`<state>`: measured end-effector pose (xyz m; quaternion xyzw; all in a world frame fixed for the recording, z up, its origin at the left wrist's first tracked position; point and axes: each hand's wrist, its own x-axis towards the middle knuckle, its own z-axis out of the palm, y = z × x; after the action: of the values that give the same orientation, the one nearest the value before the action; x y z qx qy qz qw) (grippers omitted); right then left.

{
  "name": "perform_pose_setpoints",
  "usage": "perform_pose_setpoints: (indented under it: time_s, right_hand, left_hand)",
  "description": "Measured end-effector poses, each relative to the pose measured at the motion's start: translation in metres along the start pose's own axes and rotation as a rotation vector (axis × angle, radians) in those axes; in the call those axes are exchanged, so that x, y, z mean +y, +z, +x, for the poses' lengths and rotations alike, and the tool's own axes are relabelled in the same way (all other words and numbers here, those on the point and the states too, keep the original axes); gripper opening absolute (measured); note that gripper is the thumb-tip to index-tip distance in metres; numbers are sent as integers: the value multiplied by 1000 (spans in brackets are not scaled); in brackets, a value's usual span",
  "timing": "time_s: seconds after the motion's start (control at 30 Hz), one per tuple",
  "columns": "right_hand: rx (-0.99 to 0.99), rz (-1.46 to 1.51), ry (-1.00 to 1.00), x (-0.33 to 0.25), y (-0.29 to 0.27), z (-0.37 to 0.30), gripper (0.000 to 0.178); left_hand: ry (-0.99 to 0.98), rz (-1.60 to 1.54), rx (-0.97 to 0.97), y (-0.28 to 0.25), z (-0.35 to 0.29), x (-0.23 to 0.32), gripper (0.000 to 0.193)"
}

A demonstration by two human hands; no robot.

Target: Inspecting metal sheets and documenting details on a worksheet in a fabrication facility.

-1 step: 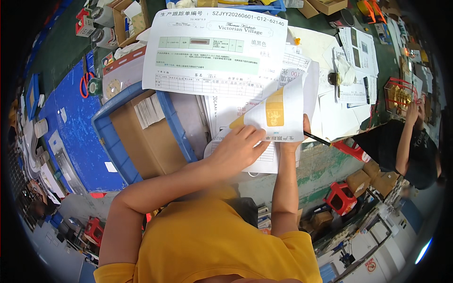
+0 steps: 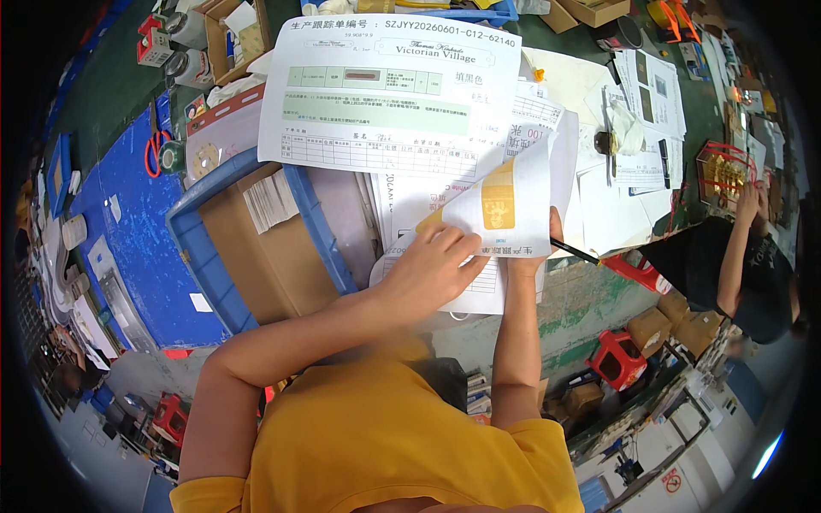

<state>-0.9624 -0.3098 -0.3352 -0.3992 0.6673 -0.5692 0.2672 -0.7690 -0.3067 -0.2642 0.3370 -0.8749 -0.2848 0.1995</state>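
Observation:
My left hand (image 2: 440,263) reaches across the middle, its fingers closed on the curled-over part of a white printed sheet (image 2: 523,192). That part shows a yellow-gold picture. Mostly behind the curl, my right hand (image 2: 556,226) shows only a bit of finger and the wrist. A black pen (image 2: 576,251) sticks out to the right just below that finger and appears held in this hand. More printed papers lie under both hands. Beyond them a large printed form (image 2: 389,103) with a green-tinted table faces me.
Left of my hands stands a blue tray (image 2: 197,248) with cardboard and a stack of white slips. Farther left are red-handled scissors (image 2: 154,152) on a blue surface. More papers (image 2: 646,111) lie right. A person (image 2: 744,256) works at the far right near red stools (image 2: 617,361).

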Motion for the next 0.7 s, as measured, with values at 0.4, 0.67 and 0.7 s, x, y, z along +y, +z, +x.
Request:
perform_pose_setpoints:
  time_s: [0.4, 0.67, 0.7]
  right_hand:
    - [5, -57, -37, 2, 2, 1, 37]
    - [37, 10, 38, -9, 7, -1, 35]
    - [44, 1, 59, -6, 5, 0, 34]
  left_hand:
    - [11, 111, -28, -2, 2, -1, 28]
    - [10, 99, -25, 1, 0, -1, 26]
    - [11, 104, -23, 1, 1, -1, 26]
